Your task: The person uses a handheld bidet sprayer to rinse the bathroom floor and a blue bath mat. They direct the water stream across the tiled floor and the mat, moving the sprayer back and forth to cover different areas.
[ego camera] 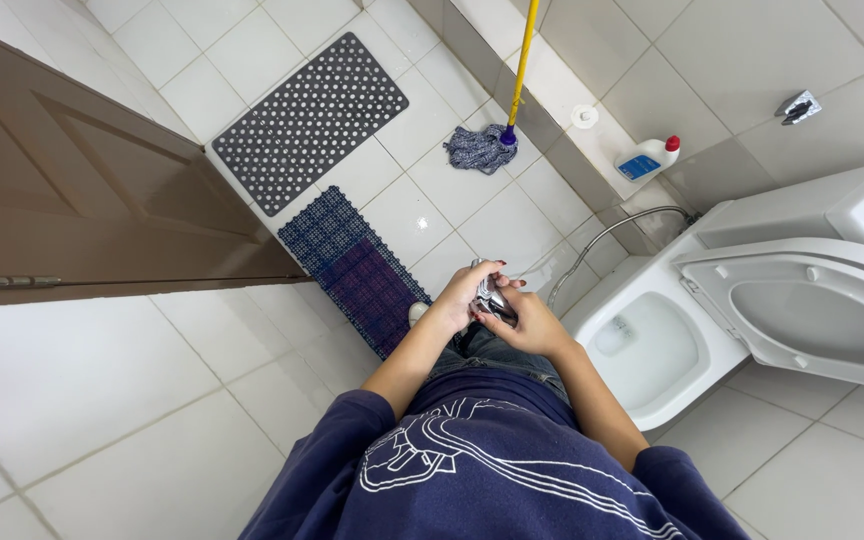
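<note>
Both hands close around a small shiny chrome metal sprayer head at waist height: the left hand grips it from the side, the right hand cups it beneath, beside an open white ceramic toilet on the white tiled floor.

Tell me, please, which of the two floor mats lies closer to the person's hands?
The dark blue woven-pattern mat, whose near end lies just beside the left hand. The grey mat with round holes lies farther off, beyond it near the brown door.
</note>
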